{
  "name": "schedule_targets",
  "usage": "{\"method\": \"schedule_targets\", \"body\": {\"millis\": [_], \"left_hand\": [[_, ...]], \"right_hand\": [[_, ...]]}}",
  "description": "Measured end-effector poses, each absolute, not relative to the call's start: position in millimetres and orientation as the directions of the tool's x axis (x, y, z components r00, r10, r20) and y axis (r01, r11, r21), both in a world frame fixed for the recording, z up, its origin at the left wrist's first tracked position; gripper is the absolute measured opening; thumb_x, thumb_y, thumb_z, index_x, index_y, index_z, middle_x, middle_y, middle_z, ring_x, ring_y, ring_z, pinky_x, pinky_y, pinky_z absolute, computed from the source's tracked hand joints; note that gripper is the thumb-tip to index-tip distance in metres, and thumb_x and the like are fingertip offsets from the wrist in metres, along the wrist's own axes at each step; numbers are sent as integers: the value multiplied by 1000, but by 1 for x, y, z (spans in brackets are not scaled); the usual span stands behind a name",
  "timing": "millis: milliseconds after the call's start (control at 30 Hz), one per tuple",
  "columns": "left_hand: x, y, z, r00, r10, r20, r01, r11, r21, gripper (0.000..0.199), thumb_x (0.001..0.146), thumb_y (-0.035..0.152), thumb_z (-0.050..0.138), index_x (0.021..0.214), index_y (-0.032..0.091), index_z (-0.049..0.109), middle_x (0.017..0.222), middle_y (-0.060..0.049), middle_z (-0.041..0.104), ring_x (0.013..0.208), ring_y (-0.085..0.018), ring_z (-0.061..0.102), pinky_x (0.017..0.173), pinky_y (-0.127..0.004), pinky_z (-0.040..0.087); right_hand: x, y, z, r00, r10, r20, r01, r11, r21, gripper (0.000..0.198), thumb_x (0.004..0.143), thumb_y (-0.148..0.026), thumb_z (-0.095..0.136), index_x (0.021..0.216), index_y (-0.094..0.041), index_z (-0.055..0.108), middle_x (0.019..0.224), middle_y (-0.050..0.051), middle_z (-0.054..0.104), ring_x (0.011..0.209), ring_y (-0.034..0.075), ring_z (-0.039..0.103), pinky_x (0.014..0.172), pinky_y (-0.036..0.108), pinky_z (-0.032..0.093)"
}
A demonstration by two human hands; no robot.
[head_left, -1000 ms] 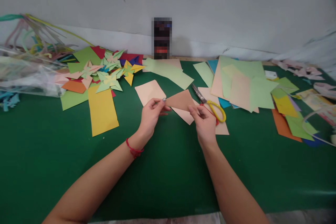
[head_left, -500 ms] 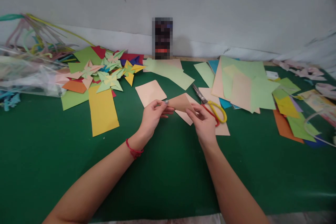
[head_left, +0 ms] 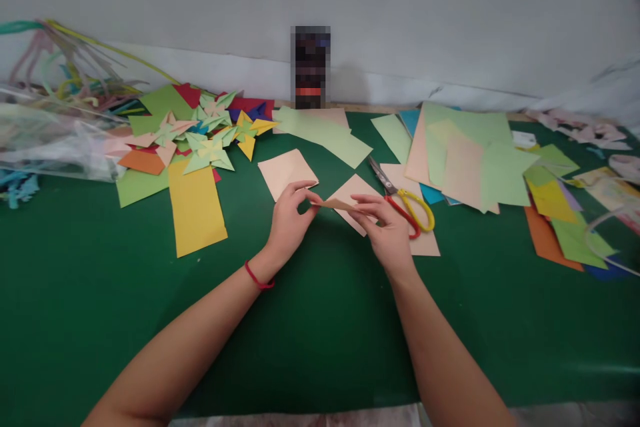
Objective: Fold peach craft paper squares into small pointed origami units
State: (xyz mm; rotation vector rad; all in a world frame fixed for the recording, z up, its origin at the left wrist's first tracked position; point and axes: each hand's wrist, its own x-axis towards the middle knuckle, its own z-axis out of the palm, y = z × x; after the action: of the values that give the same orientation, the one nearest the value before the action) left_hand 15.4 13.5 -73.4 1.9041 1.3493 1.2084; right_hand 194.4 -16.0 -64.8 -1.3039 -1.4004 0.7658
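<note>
Between both hands, above the green table, is a folded piece of peach paper [head_left: 341, 205], seen nearly edge-on. My left hand [head_left: 294, 213] pinches its left end between thumb and fingertips. At the other end my right hand [head_left: 387, 230] grips it, thumb below and fingers above. Behind the held paper lies a peach square [head_left: 356, 187], partly covered by it. A second peach square [head_left: 287, 172] lies just beyond my left hand. Scissors [head_left: 406, 203] with one red and one yellow handle rest beside my right hand on another peach sheet [head_left: 427, 245].
Several folded paper stars [head_left: 210, 147] are heaped at the left near a yellow sheet [head_left: 199, 213]. Green and peach sheets [head_left: 470, 153] are stacked at the right, with coloured scraps [head_left: 565, 213] beyond. A clear plastic bag [head_left: 55, 140] lies far left. A pixelated dark object [head_left: 310, 68] stands against the wall.
The folded peach paper has tipped from showing its broad face to nearly edge-on. More of the peach square behind it now shows. Both hands keep hold.
</note>
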Motion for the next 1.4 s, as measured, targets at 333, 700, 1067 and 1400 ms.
{"method": "schedule_targets", "body": {"millis": [333,700,1067,1400], "left_hand": [[7,-11,-69,384,756,529,807,-553,205,19,86,14,47,79,21,62,121,-7,55,124,-27,41,106,-60,15],[-9,-29,-73,657,714,241,686,-699,199,19,89,9,38,93,12,56,96,-11,60,84,-20,55,73,-33,48],[-12,-40,-66,659,738,143,736,-672,79,19,88,7,37,92,11,56,94,-12,58,81,-22,53,73,-37,48],[-16,-42,-67,535,835,128,735,-535,417,14,90,21,44,95,17,57,106,-8,58,91,-20,53,80,-36,46]], "right_hand": [[195,-14,-77,-221,918,329,554,395,-733,19,83,-20,55,88,-32,70,118,2,60,112,20,52,92,43,44],[196,-18,-74,-422,841,338,711,539,-452,23,83,-11,52,75,-24,68,102,6,62,101,21,53,83,39,43],[174,-41,-51,-495,834,243,859,512,-8,28,81,-3,44,89,-20,64,120,12,55,102,27,47,81,41,33],[170,-38,-62,-409,905,115,771,410,-487,12,85,-18,51,83,-20,63,91,6,61,82,18,58,71,30,46]]}}
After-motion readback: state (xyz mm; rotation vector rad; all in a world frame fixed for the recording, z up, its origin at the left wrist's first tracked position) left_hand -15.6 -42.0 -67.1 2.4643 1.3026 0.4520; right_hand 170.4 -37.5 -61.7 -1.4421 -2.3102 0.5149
